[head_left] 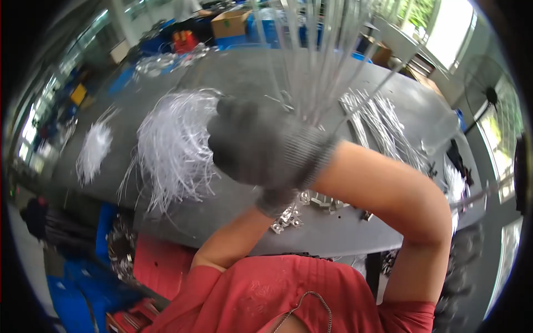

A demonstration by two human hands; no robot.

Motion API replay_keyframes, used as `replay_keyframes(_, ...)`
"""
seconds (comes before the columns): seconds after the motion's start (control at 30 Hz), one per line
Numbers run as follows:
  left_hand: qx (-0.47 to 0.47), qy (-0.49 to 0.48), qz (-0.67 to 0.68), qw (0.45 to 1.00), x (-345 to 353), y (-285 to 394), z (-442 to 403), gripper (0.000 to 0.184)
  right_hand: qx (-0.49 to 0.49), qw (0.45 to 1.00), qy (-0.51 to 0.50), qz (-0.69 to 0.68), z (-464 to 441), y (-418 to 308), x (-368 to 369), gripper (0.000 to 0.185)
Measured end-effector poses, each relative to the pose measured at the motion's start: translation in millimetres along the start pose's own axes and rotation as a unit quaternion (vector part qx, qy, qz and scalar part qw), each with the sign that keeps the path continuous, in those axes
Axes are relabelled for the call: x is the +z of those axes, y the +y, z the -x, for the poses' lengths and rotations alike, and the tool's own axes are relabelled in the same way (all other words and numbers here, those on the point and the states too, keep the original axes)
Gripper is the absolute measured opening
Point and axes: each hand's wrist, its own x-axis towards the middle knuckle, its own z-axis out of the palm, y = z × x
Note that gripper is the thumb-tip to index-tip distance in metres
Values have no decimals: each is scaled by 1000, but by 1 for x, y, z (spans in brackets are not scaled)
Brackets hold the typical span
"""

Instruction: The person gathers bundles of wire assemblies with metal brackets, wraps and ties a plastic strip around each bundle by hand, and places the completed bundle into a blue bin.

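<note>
My right hand (pixel 247 141), in a dark grey knitted glove, reaches across in front of me and is curled closed, blurred by motion. Whether it grips anything does not show. Below it, only the gloved wrist of my left hand (pixel 276 201) shows; its fingers are hidden behind the right hand and wrist. A fan of long, thin, pale strands (pixel 319 66) stands upright beyond the right wrist, narrowing toward its hidden lower end. What holds them is hidden. Beside the right fist lies a big loose heap of fine whitish strands (pixel 175 144) on the grey table (pixel 233 213).
A smaller whitish strand bundle (pixel 95 150) lies far left. Silvery cable-like lengths (pixel 383 125) lie at right. Small metal parts (pixel 288 219) sit near the front edge. Behind the table stand a cardboard box (pixel 230 25) and a red container (pixel 184 41); a fan (pixel 488 94) stands right.
</note>
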Motion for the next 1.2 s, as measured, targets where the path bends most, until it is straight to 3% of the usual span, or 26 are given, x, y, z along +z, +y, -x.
replay_keyframes(0.03, -1, 2, 6, 1000, 0, 1, -1, 44, -105, 989, 103, 13, 9, -4, -3, 12)
replay_keyframes(0.1, -2, 8, 14, 1000, -3, 4, -4, 47, -189, 941, 279, 28, 34, -3, -16, 8)
replay_keyframes(0.2, -3, 4, 33, 999, -8, -1, -6, 50, 60, 948, 308, -52, 99, 36, -32, 17)
replay_keyframes(0.27, -25, -33, 54, 998, -13, -8, -8, 50, 266, 835, 361, -320, 118, 73, 19, 24)
replay_keyframes(0.3, -33, -28, 58, 997, -11, -7, -6, 51, 336, 732, 379, -455, 129, 92, 52, 28)
replay_keyframes(0.33, -39, -24, 60, 997, -8, -4, -5, 52, 339, 627, 340, -613, 138, 106, 82, 33)
replay_keyframes(0.4, -24, -31, 73, 997, -7, -12, -12, 55, 433, 618, 72, -653, 118, 92, 80, 35)
replay_keyframes(0.43, -7, -40, 84, 996, -12, -22, -17, 57, 327, 727, 49, -602, 115, 94, 97, 26)
replay_keyframes(0.5, 16, -55, 75, 996, -14, -24, -14, 60, 209, 823, 15, -528, 109, 95, 110, 25)
replay_keyframes(0.53, 28, -62, 71, 995, -14, -19, -11, 61, 202, 829, 6, -522, 107, 94, 105, 29)
replay_keyframes(0.6, 72, -36, 6, 997, -17, -24, -11, 56, 175, 706, 10, -687, 105, 93, 104, 34)
replay_keyframes(0.63, 77, -27, -14, 997, -16, -19, -9, 52, 148, 544, 23, -826, 103, 92, 102, 33)
replay_keyframes(0.7, 26, -26, -5, 999, -16, -5, -9, 33, 229, 437, 108, -863, 106, 72, 89, 30)
replay_keyframes(0.8, 9, 29, 71, 997, -13, -11, -15, 37, 185, 436, 223, -852, 114, 55, 106, 33)
replay_keyframes(0.83, 1, 68, 123, 990, -7, -5, -14, 38, 203, 449, 285, -822, 111, 40, 96, 25)
replay_keyframes(0.9, 21, 110, 33, 993, -5, -3, -16, 38, 172, 704, 362, -586, 119, 27, 92, 20)
replay_keyframes(0.93, 30, 131, -13, 991, -6, -1, -15, 38, 148, 799, 383, -439, 120, 23, 92, 17)
replay_keyframes(0.97, 74, 159, -13, 984, 0, 1, -15, 30, 122, 867, 348, -336, 123, 24, 89, 11)
replay_keyframes(1.0, 71, 104, 140, 982, 0, -6, -14, 27, 103, 906, 310, -267, 120, 23, 82, 13)
replay_keyframes(1.03, 67, 44, 290, 954, -5, -20, -15, 25, 82, 939, 272, -195, 112, 23, 70, 16)
replay_keyframes(1.1, 88, 47, 320, 942, -10, -30, -21, 17, 58, 966, 239, -79, 100, 27, 65, 22)
replay_keyframes(1.2, 176, 41, -6, 984, -24, -21, -19, 13, 12, 981, 195, 7, 97, 29, 51, 18)
